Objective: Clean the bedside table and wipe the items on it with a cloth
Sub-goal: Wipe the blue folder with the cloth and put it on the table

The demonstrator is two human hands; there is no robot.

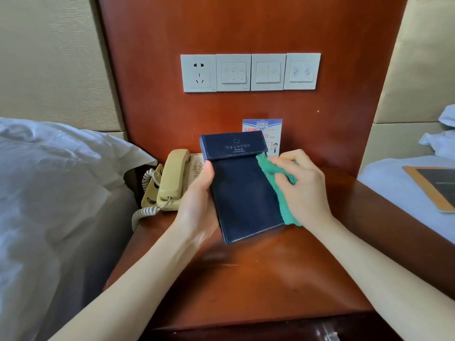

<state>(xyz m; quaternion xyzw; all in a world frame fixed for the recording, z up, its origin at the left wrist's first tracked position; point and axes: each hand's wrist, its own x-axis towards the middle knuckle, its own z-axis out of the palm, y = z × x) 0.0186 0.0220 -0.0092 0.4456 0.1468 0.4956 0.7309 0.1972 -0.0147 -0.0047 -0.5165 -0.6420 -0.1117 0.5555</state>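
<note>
Bedside surface point(246, 279) fills the middle of my view, reddish wood, backed by a matching panel point(246, 28) with a row of white switches point(250, 72). A white-sheeted bed point(49, 193) lies to its left. Above the surface I hold a dark blue folder point(242, 188) tilted upright: my left hand point(199, 205) grips its left edge, thumb on the front. My right hand point(302, 185) has its fingers curled round a green cloth point(278, 183), pressed to the folder's right edge. A beige telephone point(172, 180) sits at the surface's back left, with a small printed card point(270, 126) leaning on the panel behind the folder.
</note>
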